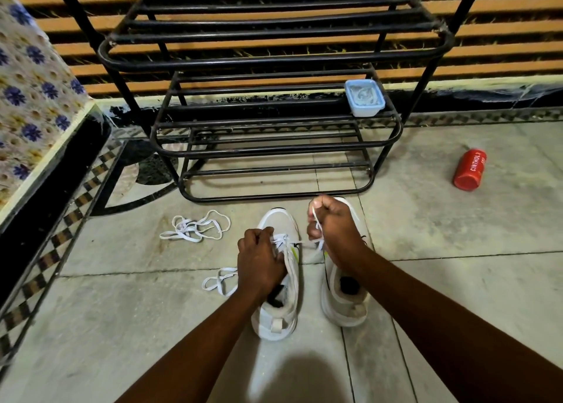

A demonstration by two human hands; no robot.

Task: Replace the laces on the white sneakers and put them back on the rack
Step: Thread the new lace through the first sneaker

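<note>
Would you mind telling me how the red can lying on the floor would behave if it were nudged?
The red can lies on its side on smooth floor tiles, so it would probably roll readily. Its round body may slip in a loose grip. Its weight cannot be judged.

A home entryway: metal shoe rack [274, 146] on tiled floor [457, 250] (patterned border).

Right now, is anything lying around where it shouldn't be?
Yes. A red can lies tipped on its side on the floor, right of the rack. Loose white laces sprawl in a tangle on the tiles left of the sneakers. Nothing looks spilled or broken.
</note>
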